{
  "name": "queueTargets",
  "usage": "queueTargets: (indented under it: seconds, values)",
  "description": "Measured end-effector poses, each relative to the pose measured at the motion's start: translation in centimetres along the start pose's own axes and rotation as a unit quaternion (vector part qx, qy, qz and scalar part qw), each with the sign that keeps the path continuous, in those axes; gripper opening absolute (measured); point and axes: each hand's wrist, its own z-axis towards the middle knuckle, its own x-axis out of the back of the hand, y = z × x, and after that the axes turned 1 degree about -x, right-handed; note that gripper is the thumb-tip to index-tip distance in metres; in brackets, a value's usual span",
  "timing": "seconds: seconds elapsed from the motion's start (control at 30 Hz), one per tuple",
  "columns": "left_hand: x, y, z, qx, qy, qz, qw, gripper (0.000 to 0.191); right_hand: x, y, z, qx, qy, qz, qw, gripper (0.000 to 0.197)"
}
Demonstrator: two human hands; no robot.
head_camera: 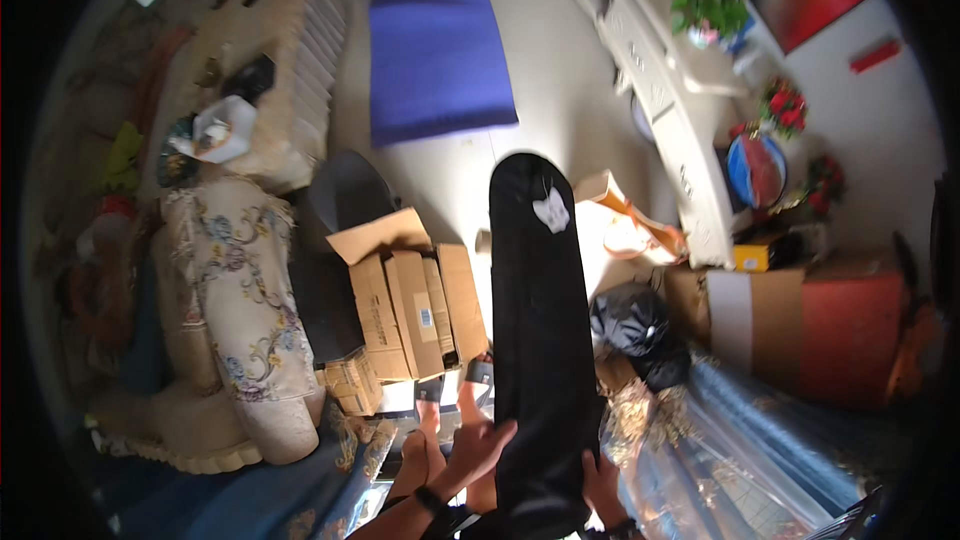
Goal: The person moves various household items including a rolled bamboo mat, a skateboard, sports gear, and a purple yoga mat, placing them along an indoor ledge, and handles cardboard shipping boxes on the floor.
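Note:
A long black fabric case with a rounded top (pixel 541 315) and a white cat-face patch stretches away in front of me. My left hand (pixel 480 450) grips its left edge near the lower end, thumb on top. At the opposite edge, my right hand (pixel 602 484) holds the case, its fingers partly hidden by the fabric. Beyond the far end, a purple mat (pixel 442 49) lies flat on the floor. Another person's hands touch the mat's far edge.
Left of the case stands an open cardboard box (pixel 409 315) holding flat cartons. Black plastic bags (pixel 634 319) sit to the right. A covered sofa (pixel 247 300) lines the left side; a long pale cabinet (pixel 660 112) runs along the right. Blue curtains (pixel 742 420) hang near me.

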Motion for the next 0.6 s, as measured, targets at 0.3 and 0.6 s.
queueTargets:
  seconds: [0.3, 0.6]
  values:
    - [5.2, 9.4, -4.3, 0.024, -0.215, -0.693, 0.688, 0.056, 16.3, -2.4, -15.1, 0.223, 0.045, -0.092, 0.969, 0.047]
    - [4.9, 1.7, -21.1, -0.103, -0.119, -0.72, 0.676, 0.033, 20.7, -1.1, -19.2, 0.441, 0.056, -0.11, 0.889, 0.04]
